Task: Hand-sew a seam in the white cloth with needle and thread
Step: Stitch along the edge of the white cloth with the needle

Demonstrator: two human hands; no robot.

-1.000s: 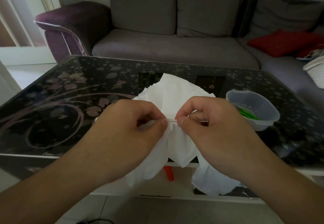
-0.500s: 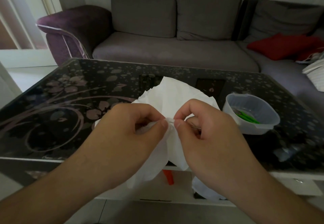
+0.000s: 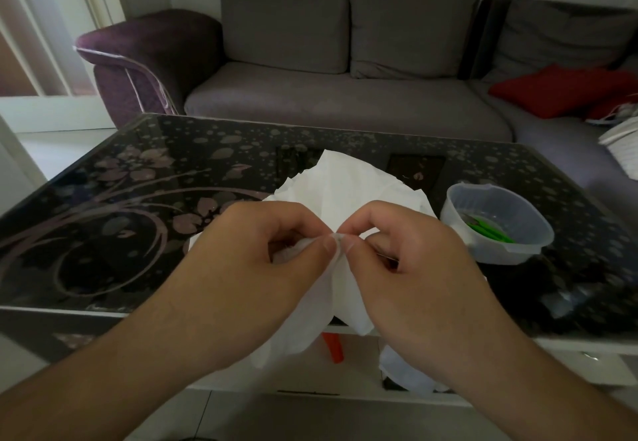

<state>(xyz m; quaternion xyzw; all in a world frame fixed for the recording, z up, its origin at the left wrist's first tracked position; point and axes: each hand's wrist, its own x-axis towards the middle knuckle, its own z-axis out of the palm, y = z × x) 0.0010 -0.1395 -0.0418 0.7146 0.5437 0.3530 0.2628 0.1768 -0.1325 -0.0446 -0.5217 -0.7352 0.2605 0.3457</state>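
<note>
Starting at the left, a bright doorway with a white frame [image 3: 51, 43] lets light in, and a pale floor [image 3: 51, 143] lies below it. Next comes the purple sofa arm [image 3: 148, 57], soft and round, with a thin white line along its edge. The grey sofa [image 3: 345, 102] behind has fat square cushions.

A black glass table [image 3: 103, 233] fills the near part of the view. It is shiny and flat, with pale flowers, curly swirls and little dots printed on it.

Over the table's near edge, the left hand [image 3: 248, 278] has its fingers curled, and its thumb and first finger pinch a fold of the white cloth [image 3: 341, 195]. The cloth is thin, soft and crumpled. Part of it stands in a peak on the table behind the hands, and part hangs down past the table's edge. The right hand [image 3: 414, 281] is curled too, and its thumb and first finger pinch the same fold, fingertips touching those of the left hand. A thin shiny line by the right fingers may be the needle, but it is too small to be sure.

An orange thing [image 3: 333, 347] shows under the table. To the right, a clear plastic tub [image 3: 497, 223], round and smooth, sits on the glass with green things [image 3: 490, 231] inside. A red cushion [image 3: 559, 95] lies on the sofa's far right.
</note>
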